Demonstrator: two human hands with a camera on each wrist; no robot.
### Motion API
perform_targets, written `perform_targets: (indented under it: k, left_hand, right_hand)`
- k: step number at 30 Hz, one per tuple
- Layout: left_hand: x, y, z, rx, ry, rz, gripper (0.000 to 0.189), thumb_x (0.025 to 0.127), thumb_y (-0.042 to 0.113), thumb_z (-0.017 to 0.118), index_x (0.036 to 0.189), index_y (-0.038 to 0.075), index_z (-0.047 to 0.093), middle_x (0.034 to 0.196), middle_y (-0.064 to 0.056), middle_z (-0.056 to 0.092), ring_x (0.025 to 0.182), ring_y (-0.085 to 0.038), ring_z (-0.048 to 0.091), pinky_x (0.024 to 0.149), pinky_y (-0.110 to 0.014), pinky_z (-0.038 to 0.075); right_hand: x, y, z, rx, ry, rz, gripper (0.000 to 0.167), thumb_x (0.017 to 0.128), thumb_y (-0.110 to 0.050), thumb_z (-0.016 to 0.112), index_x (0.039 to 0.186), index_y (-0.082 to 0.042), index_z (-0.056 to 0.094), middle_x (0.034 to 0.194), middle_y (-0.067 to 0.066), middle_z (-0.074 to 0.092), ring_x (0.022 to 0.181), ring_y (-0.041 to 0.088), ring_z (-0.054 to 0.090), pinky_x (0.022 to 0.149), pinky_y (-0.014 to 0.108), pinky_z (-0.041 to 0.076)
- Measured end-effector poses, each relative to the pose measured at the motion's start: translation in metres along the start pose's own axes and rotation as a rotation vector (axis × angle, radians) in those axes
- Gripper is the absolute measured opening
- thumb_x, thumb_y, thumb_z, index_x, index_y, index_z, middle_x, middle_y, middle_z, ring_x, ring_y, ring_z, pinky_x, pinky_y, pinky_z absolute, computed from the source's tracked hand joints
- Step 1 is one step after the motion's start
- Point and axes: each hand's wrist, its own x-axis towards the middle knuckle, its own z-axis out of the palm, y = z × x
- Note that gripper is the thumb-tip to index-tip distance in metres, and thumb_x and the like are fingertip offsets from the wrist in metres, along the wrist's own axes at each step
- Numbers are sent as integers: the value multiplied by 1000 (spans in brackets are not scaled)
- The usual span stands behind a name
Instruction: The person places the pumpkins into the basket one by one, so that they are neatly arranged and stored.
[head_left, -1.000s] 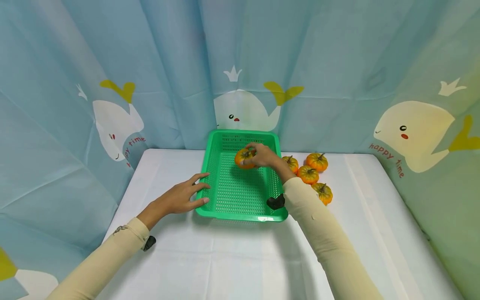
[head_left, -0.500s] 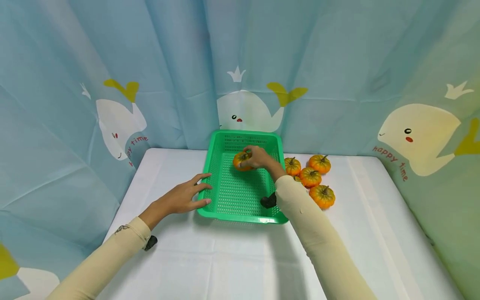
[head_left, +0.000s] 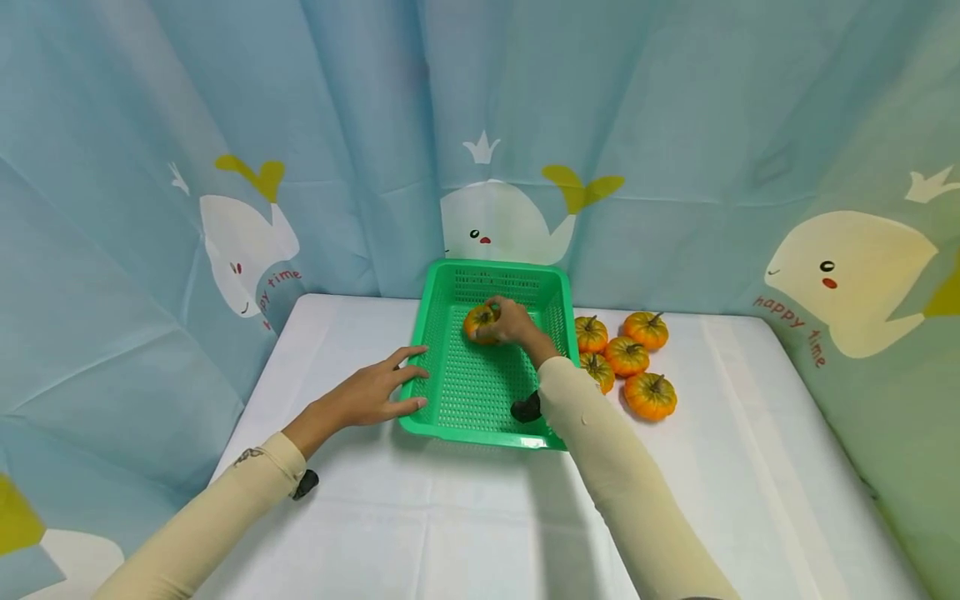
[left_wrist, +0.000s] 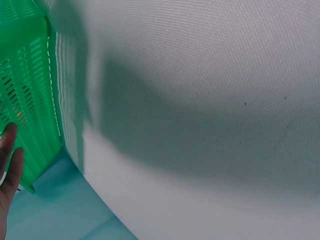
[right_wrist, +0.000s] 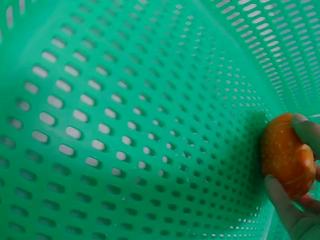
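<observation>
A green perforated plastic basket [head_left: 480, 434] stands on the white table near the curtain. Inside it, toward the back left, my right hand [head_left: 512, 322] grips a small orange pumpkin [head_left: 478, 320] between thumb and fingers. In the right wrist view the pumpkin [right_wrist: 286, 155] sits right at the basket floor [right_wrist: 150, 120], thumb on one side and fingertips on the other. My left hand [head_left: 375, 390] rests its spread, fairly straight fingers on the basket's left rim. Only a few fingers of the left hand [left_wrist: 11, 160] show against the basket wall [left_wrist: 32, 95] in the left wrist view.
Several more pumpkins [head_left: 627, 357] lie grouped on the table [head_left: 480, 517] just right of the basket. A blue curtain [head_left: 360, 125] with whale prints hangs behind and along both sides. Dark wrist cameras [head_left: 527, 407] hang below the sleeves.
My right hand has lowered the pumpkin slightly left and down toward the basket floor. The left hand stays at the rim. The whole view has shifted a little.
</observation>
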Motion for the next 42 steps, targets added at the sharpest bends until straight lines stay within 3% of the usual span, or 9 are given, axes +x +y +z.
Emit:
perform_targets:
  k: [5,11,24,42]
  left_hand:
    - [1,-2,1,2,3,4,48,99,46,60,134,13,61,162,-5,29,109,-23,67,86,-43,55]
    - [2,-2,1,1,-5,0,48,99,47,60,134,14,61,162,-4,29,109,-22,68,86,-43,55]
    - [1,-1,1,-6,-14,-6,48,99,46,60,135,13,61,162,-5,29,111,-24,67,89,-43,55]
    - [1,0,-1,-4,-1,7,47,99,44,61,134,13,62,161,-5,30,110,-24,67,89,-44,55]
  right_hand:
    - [6,0,5,-58,50,-11,74,87,-27,80,148,-7,45,141,24,52,129,42,49,105,53,45]
    - [10,1,7,-66,16,-17,78,87,-28,80,152,-7,41,149,24,47,137,42,44,110,52,41]
    - [15,0,17,-18,47,-2,75,89,-24,78,147,1,38,144,25,48,134,41,46,110,49,42]
    - [17,-2,19,0,77,17,70,90,-27,77,144,-1,40,145,23,47,132,39,48,107,49,44]
